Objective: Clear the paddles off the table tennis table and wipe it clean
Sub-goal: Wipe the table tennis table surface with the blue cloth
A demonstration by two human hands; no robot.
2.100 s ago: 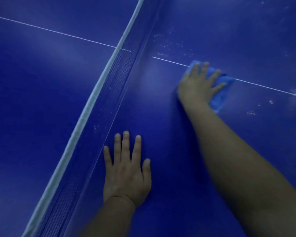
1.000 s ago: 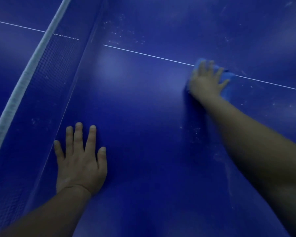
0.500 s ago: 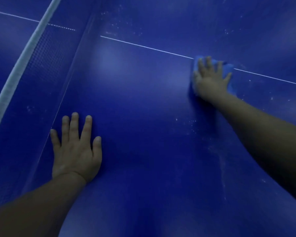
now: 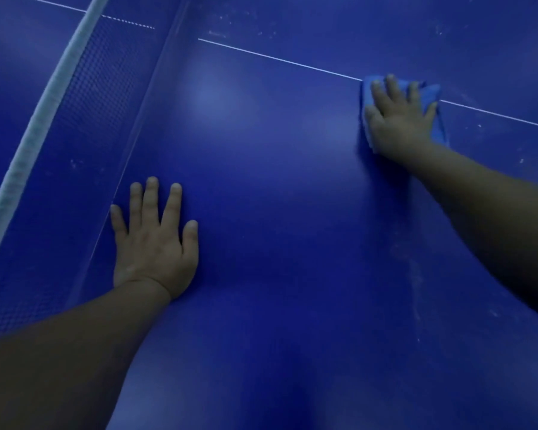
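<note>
The dark blue table tennis table (image 4: 277, 187) fills the view. My right hand (image 4: 399, 119) lies flat with spread fingers on a light blue cloth (image 4: 436, 97), pressing it onto the white centre line at the upper right. My left hand (image 4: 154, 240) rests palm down, fingers straight, on the table close to the net. No paddle is in view.
The net (image 4: 84, 97) with its white top band (image 4: 41, 119) runs diagonally down the left side. The white centre line (image 4: 277, 58) crosses the table. Pale dust specks and smears (image 4: 415, 280) show at the right and beyond the line.
My right hand has slid the cloth rightward along the centre line, away from the net. My left hand has stayed flat beside the net while the view shifted.
</note>
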